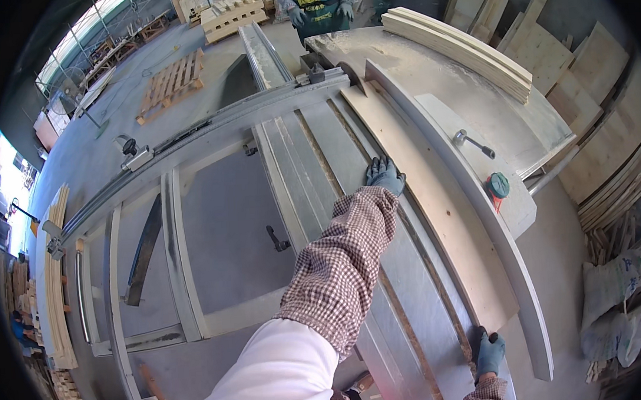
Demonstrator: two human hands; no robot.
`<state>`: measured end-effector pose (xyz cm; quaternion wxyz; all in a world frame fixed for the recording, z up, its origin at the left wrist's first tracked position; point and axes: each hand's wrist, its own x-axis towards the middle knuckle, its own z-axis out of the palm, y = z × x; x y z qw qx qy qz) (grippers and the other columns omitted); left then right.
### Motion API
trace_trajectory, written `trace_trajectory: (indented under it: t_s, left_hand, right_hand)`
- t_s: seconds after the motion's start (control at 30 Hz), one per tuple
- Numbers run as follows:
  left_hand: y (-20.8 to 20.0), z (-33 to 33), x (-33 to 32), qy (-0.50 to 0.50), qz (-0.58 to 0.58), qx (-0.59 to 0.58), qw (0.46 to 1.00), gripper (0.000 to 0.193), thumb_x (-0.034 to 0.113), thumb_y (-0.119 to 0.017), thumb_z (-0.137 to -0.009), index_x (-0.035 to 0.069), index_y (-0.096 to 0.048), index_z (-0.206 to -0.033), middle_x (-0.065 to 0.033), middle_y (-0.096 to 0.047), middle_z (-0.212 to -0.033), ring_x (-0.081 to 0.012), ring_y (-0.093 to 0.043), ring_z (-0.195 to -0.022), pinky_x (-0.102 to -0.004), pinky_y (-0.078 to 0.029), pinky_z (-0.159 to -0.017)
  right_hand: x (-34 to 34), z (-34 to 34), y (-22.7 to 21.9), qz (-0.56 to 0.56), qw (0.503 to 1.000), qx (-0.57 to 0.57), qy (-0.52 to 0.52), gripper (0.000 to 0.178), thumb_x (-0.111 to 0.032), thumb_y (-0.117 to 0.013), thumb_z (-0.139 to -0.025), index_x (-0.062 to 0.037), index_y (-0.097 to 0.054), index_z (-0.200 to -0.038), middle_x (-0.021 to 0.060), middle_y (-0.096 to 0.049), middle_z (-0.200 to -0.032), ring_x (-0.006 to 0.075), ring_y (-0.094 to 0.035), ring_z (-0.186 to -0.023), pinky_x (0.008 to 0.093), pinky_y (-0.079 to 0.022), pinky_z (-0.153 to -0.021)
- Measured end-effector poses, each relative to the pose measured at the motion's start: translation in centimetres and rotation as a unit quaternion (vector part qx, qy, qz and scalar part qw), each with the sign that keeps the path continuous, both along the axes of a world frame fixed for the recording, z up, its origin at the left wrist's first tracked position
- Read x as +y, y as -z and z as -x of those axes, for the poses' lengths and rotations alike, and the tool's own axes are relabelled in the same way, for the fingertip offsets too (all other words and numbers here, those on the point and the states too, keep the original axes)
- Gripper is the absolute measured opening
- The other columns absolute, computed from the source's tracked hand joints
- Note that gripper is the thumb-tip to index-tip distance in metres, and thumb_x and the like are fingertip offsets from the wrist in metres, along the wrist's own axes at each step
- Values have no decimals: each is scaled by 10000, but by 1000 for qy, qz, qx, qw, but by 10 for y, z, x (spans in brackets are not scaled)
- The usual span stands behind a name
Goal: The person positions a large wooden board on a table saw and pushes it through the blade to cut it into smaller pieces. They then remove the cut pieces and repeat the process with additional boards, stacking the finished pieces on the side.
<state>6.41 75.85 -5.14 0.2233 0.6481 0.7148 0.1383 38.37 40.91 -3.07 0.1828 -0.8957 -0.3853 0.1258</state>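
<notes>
A long pale wooden board [446,210] lies flat on the sliding table saw, along the grey fence [476,189]. Its far end reaches the round saw blade [354,76]. Gloved in blue-grey with dark fingertips, my left hand [386,174] rests at the board's left edge, fingers stretched out and pressing down, partly over the grooved metal table [332,151]. At the board's near end, my right hand [489,353] wears the same kind of glove. Its fingers are bent against the near left corner, gripping it; part of the grip is hidden.
A co-worker in a green apron [314,0] stands beyond the saw. Stacked planks [459,53] lie on the far right tabletop. A lever handle [473,143] and red-green container [497,186] are right of the fence. Left is an open metal frame [183,261]; a pallet [171,84] lies behind.
</notes>
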Motion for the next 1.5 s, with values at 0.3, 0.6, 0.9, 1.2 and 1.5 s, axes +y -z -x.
trace_trajectory:
  t_s: [0.3,0.6,0.9,1.2,1.5]
  left_hand:
    - [-26,58,-100,61,-200,-94,973,627,407,-468,-833,-31,-338,-1263,-219,-351,-1306,-331,-313,-1230,-429,-189,-1043]
    - [-11,225,-286,-82,-59,216,971,821,461,-569,-746,-31,-232,-1311,-254,-260,-1329,-382,-197,-1266,-474,-116,-1048]
    - [19,263,-300,-68,36,225,971,898,448,-679,-640,2,-245,-1287,-194,-316,-1280,-347,-227,-1247,-505,-75,-1048]
    - [20,261,-302,-79,16,239,968,888,445,-674,-642,4,-251,-1286,-201,-313,-1276,-354,-217,-1250,-517,-68,-1045]
    - [18,259,-297,-57,25,245,968,911,496,-638,-665,-21,-232,-1295,-221,-310,-1274,-370,-218,-1245,-524,-68,-1035]
  right_hand:
    - [70,13,12,-23,998,-51,-6,480,-449,-633,-708,28,-586,-745,190,-606,-719,319,-586,-698,391,-443,-653]
    - [104,27,-3,-1,1000,-27,-5,478,-484,-607,-713,-8,-594,-666,177,-601,-667,322,-587,-668,399,-435,-630]
    - [116,11,3,5,998,63,30,444,-462,-610,-728,-42,-581,-588,107,-583,-549,250,-583,-557,358,-435,-562]
    - [118,18,-9,18,998,61,23,432,-451,-606,-737,-40,-580,-607,99,-582,-558,231,-576,-539,359,-418,-523]
    - [118,4,2,-4,999,39,18,432,-446,-610,-744,-42,-571,-595,93,-572,-539,220,-566,-501,349,-427,-498]
